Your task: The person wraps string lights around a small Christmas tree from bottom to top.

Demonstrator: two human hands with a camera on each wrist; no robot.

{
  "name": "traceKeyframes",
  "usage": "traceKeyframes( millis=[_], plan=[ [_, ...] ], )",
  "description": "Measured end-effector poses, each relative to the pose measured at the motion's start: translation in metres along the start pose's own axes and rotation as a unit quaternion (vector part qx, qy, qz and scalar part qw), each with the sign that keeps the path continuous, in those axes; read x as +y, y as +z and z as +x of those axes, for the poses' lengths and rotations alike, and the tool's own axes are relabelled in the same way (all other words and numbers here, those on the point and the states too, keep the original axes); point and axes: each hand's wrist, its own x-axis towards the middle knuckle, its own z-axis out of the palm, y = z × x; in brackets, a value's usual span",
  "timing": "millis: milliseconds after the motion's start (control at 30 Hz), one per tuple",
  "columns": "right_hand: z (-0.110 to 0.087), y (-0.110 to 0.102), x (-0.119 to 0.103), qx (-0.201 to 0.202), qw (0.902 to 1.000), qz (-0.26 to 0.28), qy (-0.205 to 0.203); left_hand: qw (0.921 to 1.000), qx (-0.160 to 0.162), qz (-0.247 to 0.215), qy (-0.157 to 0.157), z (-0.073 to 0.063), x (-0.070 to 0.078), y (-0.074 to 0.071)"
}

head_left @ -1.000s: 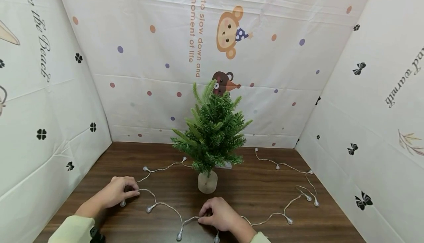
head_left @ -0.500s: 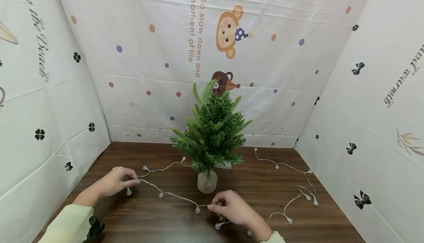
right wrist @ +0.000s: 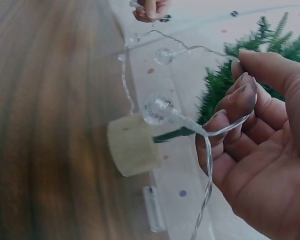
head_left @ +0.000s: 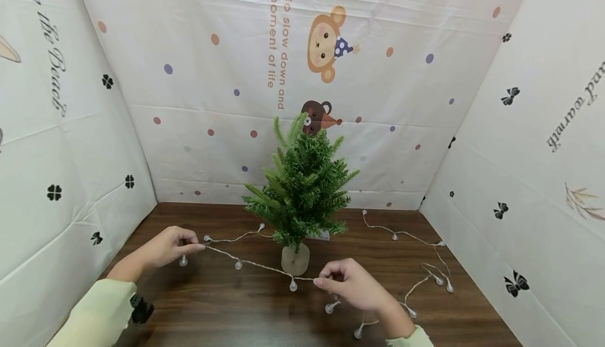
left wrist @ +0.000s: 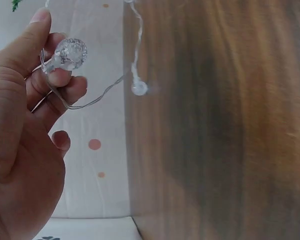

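Note:
A string of lights (head_left: 264,267) with clear round bulbs stretches between my two hands, in front of a small artificial Christmas tree (head_left: 309,189) on a pale round base (head_left: 295,260). My left hand (head_left: 171,244) pinches the cord at the left, thumb against fingers; a clear bulb (left wrist: 71,53) lies by those fingers in the left wrist view. My right hand (head_left: 352,286) pinches the cord just right of the base, and another bulb (right wrist: 160,109) dangles below it in the right wrist view. The cord between the hands sags slightly, with bulbs hanging from it.
More of the string trails over the brown wooden table (head_left: 227,315) to the right and behind the tree. A small clear box (right wrist: 154,209) lies behind the base. Printed white cloth walls (head_left: 198,153) enclose the back and both sides.
Both hands have moved away from the front edge toward the tree, the right one also rightward. The stretch of light string between them has lifted and pulled straighter.

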Motion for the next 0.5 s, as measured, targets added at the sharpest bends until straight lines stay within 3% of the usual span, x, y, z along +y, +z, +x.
traceKeyframes(
  millis=[233,500],
  plan=[
    [-0.013,-0.022,-0.012,0.023,0.9987,0.013,-0.044,0.9997,0.004,-0.016,0.018,0.012,0.008,-0.006],
    [-0.025,-0.043,-0.019,0.063,0.9958,0.007,-0.066,0.9986,-0.001,-0.044,0.030,0.022,0.012,-0.019]
  ],
)
